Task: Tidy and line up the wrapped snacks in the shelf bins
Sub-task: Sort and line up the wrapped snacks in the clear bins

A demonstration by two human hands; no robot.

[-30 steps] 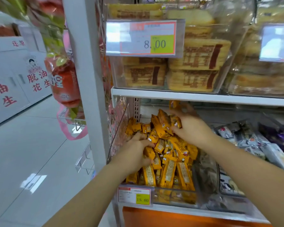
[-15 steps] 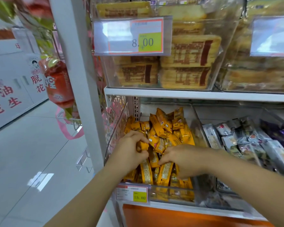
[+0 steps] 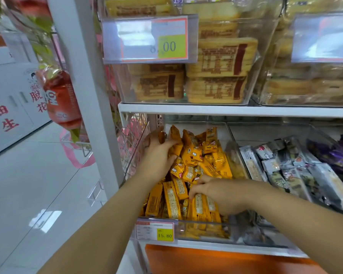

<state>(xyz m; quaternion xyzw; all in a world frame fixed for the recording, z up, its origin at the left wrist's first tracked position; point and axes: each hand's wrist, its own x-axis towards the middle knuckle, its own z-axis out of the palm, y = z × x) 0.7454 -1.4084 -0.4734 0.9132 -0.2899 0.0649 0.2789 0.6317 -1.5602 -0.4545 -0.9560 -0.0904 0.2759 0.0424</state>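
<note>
**Two hands inside one clear bin (image 3: 246, 224)**

Yellow wrapped snacks (image 3: 194, 153) fill this lower-shelf bin. The left hand (image 3: 158, 155), fingers nearly straight, presses against the upright packets at the back. The right hand (image 3: 216, 192) curls its fingers over the flat front row, gripping packets. Grey wrapped snacks (image 3: 273, 167) lie alongside.
</note>
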